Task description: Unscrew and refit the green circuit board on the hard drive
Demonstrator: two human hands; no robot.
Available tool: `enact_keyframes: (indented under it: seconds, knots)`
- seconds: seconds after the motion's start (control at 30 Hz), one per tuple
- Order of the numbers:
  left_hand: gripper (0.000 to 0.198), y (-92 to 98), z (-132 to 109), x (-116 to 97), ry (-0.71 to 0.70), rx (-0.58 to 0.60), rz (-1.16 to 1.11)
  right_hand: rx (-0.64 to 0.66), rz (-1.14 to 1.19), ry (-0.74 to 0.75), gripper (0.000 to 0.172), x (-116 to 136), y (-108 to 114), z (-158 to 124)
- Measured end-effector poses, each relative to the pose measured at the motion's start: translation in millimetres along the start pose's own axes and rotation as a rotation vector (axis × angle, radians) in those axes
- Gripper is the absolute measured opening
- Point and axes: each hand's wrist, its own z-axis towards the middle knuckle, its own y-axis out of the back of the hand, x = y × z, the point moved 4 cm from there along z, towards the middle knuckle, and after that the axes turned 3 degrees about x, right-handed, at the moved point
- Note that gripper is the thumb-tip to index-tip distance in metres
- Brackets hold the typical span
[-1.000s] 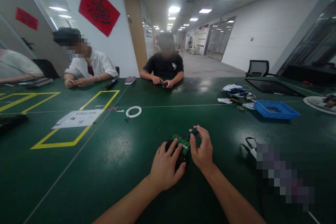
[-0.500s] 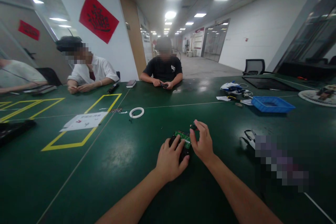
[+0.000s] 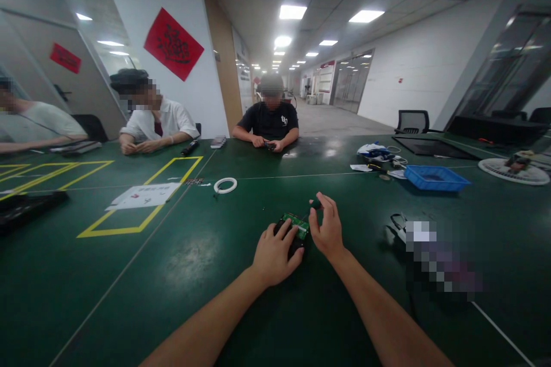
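A green circuit board (image 3: 302, 228) in a black housing lies on the dark green table (image 3: 193, 309). My left hand (image 3: 275, 253) rests over its left side, fingers spread across the board and housing, thumb at the lower edge. On the board's right, my right hand (image 3: 328, 226) pinches the dark handle of a small screwdriver (image 3: 315, 205) between thumb and fingers. The thin shaft points down-left toward the board; its tip is too small to make out.
A blue tray (image 3: 437, 178) sits at the right, near cables (image 3: 374, 152) and a white round grille (image 3: 512, 172). A white ring (image 3: 225, 185) and paper (image 3: 144, 196) lie left. Across the table, a person (image 3: 271, 120) handles a small object; others sit at the left.
The view has tilted up and shifted slightly. Both hands keep nearly the same place at the board, and the screwdriver stays in my right hand.
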Motion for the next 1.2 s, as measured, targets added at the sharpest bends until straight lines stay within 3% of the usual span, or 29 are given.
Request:
enact_keyframes:
  seconds: [0.3, 0.47, 0.77, 1.0, 1.2]
  knots:
    - [0.063, -3.4, 0.4, 0.0, 0.003, -0.002, -0.001, 0.037, -0.004, -0.033, 0.047, 3.2, 2.8, -4.3]
    - [0.062, -4.5, 0.4, 0.4, 0.011, 0.011, -0.008, 0.081, -0.008, 0.018, 0.048, 10.6, -1.2, -2.8]
    - [0.062, -4.2, -1.5, -0.8, 0.013, -0.007, 0.005, -0.005, -0.011, 0.039, 0.04, 6.6, -3.8, 1.1]
    - [0.063, -7.1, -1.3, 1.0, 0.013, -0.003, 0.008, 0.005, 0.002, -0.011, 0.047, -3.8, -3.0, 0.2]
    - [0.062, -7.1, -0.7, 1.5, 0.012, -0.003, 0.006, -0.006, -0.023, -0.044, 0.041, -7.4, 1.5, 0.8]
